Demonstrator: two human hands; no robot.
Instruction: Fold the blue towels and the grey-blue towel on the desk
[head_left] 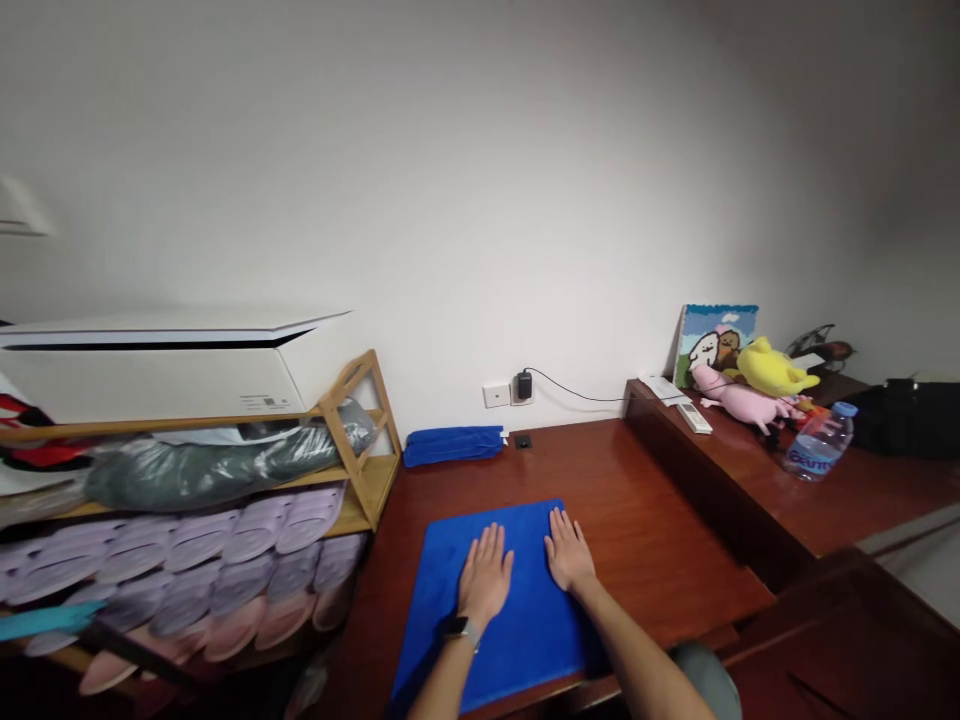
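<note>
A blue cloth (517,640) lies spread flat on the reddish-brown wooden desk (585,465), its near edge at the desk's front. My left hand (486,578) rests palm down on the upper middle of the cloth, fingers stretched out, with a watch on the wrist. Flat on the cloth's upper right part lies my right hand (568,552), fingers extended and pointing toward the wall. Neither hand holds anything. A folded blue cloth (454,446) with a white tag sits at the back of the desk against the wall.
To the left, a wooden rack (367,440) carries a white box (157,380), a plastic-wrapped bundle and several slippers (255,525). A charger (523,384) is plugged into the wall. The right-hand surface holds plush toys (772,370), a remote (694,418) and a water bottle (821,442).
</note>
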